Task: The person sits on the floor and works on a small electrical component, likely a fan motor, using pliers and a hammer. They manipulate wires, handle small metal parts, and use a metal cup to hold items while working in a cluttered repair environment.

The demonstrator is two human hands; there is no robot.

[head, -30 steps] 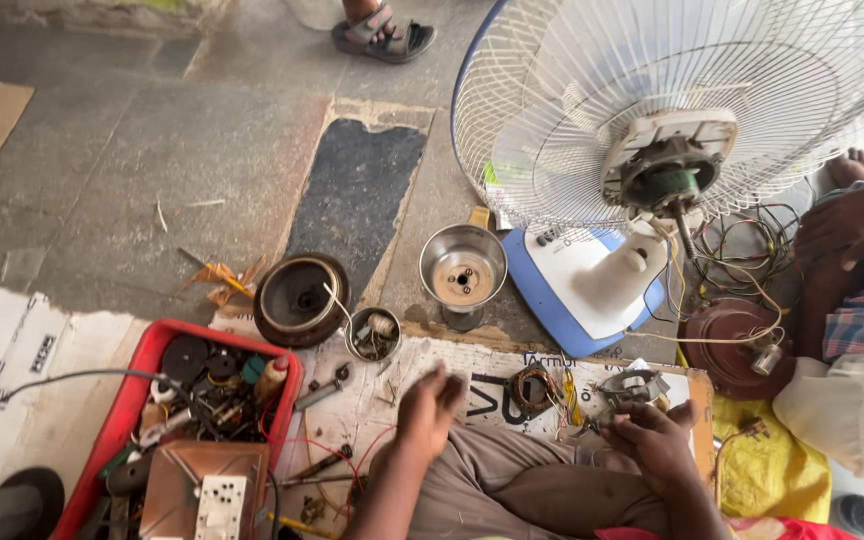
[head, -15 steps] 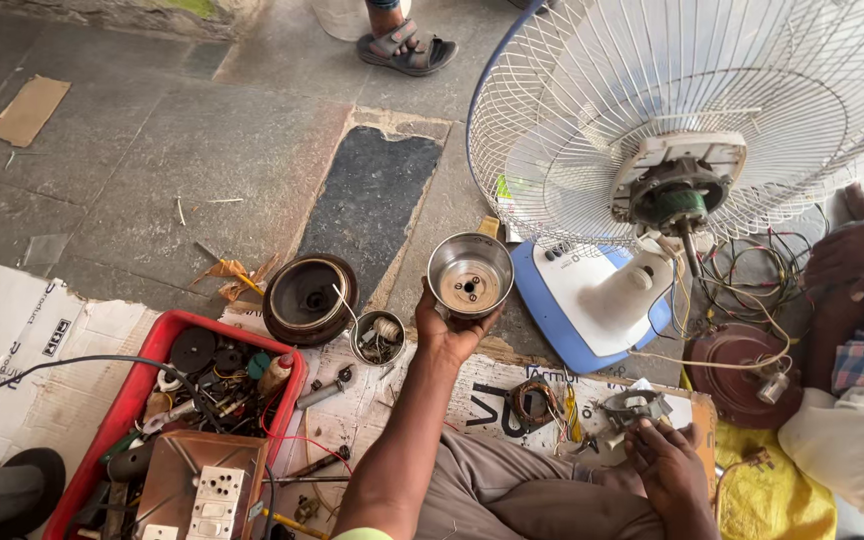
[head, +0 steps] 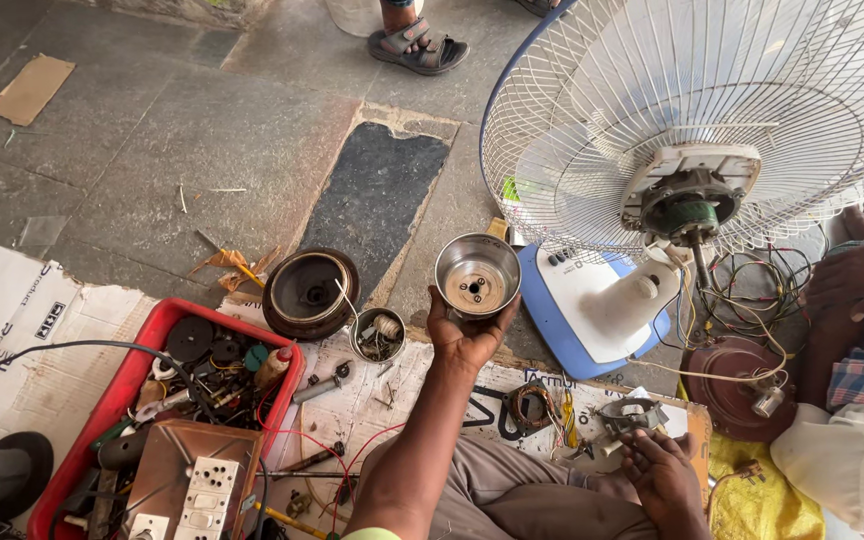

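Observation:
My left hand [head: 464, 338] is stretched forward and grips the near rim of a round steel cup-shaped housing [head: 477, 276], which stands on the floor just left of the fan's blue and white base [head: 577, 305]. My right hand [head: 664, 475] rests low at the right on a small grey metal part [head: 629, 415] lying on the cardboard sheet [head: 392, 390]. A table fan with a white wire guard [head: 692, 110] and a bare motor [head: 690, 205] stands in front of me, its wires [head: 752, 290] hanging loose.
A red tray [head: 127, 390] of parts and a switch board sits at the lower left. A dark round cover [head: 309, 292] and a small tin of screws [head: 378, 333] lie by it. Another person's hand [head: 852, 280] and leg are at the right, a sandalled foot [head: 417, 45] at the top.
My left hand has risen from my lap, reached forward and taken hold of the steel housing. My right hand stays on the metal part. The view has shifted slightly.

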